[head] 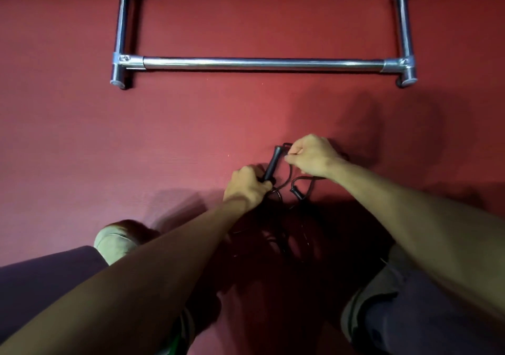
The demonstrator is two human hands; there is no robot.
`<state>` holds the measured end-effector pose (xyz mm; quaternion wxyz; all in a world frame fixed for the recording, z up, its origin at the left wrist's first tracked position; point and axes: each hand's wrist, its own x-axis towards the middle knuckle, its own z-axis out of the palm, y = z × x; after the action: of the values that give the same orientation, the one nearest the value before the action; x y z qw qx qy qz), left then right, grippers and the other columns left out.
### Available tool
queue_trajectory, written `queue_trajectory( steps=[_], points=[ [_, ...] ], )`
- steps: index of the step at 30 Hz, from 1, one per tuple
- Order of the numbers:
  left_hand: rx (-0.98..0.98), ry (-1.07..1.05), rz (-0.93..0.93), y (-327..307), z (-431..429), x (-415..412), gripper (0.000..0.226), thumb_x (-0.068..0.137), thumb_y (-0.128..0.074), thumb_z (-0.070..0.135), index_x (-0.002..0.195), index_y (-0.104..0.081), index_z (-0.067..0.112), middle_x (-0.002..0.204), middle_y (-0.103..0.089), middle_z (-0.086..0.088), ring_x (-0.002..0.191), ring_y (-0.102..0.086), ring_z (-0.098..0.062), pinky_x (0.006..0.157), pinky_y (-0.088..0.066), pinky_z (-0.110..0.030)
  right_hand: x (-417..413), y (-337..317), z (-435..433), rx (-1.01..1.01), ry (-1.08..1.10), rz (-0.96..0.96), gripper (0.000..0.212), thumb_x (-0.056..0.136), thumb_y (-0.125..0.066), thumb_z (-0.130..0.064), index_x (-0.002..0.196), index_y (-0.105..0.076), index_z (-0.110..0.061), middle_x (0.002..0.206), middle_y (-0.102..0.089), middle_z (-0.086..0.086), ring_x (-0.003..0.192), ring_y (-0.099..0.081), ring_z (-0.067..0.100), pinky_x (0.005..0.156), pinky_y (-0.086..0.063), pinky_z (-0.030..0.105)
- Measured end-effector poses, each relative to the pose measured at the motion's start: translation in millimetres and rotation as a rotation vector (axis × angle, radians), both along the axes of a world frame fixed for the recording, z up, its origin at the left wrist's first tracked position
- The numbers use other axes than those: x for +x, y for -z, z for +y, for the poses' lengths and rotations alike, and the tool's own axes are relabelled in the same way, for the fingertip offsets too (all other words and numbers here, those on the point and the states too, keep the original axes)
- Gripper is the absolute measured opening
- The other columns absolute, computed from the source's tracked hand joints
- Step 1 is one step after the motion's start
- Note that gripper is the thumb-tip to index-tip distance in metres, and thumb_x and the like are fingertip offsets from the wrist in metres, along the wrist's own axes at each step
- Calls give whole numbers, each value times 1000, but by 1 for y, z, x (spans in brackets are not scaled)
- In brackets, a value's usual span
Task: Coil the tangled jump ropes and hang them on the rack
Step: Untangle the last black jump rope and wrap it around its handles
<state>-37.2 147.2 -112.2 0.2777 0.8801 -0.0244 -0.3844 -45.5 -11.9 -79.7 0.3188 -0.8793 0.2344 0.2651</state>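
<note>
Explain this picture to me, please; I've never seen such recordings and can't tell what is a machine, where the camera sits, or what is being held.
There is no machine here: each grip is one of a person's two bare hands. The single picture comes from a camera worn on the head, looking forward and down, so both arms enter from the bottom edge. The left hand holds the lower end of a black handle. The right hand pinches a thin cord beside the handle's top end. That cord belongs to the jump ropes, a dark tangle lying below the hands on the red mat. Farther ahead is the shiny metal rack, with no rope on the part that shows.
</note>
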Motion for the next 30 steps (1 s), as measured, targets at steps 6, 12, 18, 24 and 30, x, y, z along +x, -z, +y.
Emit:
queue_trajectory(
  steps=[6, 12, 18, 24, 30],
  points=[
    [-125, -173, -102, -55, 0, 17, 11, 80, -69, 17, 88, -65, 10, 79, -66, -4, 72, -59, -17, 53, -38, -10, -9, -43, -25, -60, 70, -11, 18, 84, -59, -15, 78, -72, -5, 66, -70, 11, 34, -53, 6, 47, -50, 21],
    [-555, -434, -83, -157, -15, 34, 6, 86, -61, 8, 84, -58, 4, 68, -61, -8, 53, -56, -14, 52, -52, -21, -11, -130, -23, -66, -4, -177, 12, 86, -61, -13, 88, -72, -15, 76, -65, -2, 59, -58, 8, 51, -44, 12],
    [-903, -471, -115, -282, -10, 38, 25, 91, -56, -1, 67, -54, 9, 56, -57, -4, 56, -54, -15, 67, -53, -25, -4, -245, -8, 171, -142, -302, 38, 85, -44, 9, 107, -70, -9, 91, -67, -2, 83, -57, 9, 62, -40, 7],
    [-1159, -496, -46, -368, 8, 15, 14, 96, -50, 2, 83, -51, 3, 47, -51, -1, 45, -59, -9, 73, -58, -23, -20, -339, 5, 143, -234, -554, 29, 96, -54, -29, 81, -72, -12, 88, -67, 1, 81, -54, 7, 78, -40, 19],
    [-810, -254, -183, -389, 22, -13, 20, 98, -41, 16, 98, -59, 7, 80, -70, -10, 65, -64, -22, 62, -50, -29, -53, -358, 8, 98, -128, -922, 44, 99, -45, -32, 59, -53, -17, 58, -63, -1, 67, -70, 18, 80, -48, 40]
  ],
)
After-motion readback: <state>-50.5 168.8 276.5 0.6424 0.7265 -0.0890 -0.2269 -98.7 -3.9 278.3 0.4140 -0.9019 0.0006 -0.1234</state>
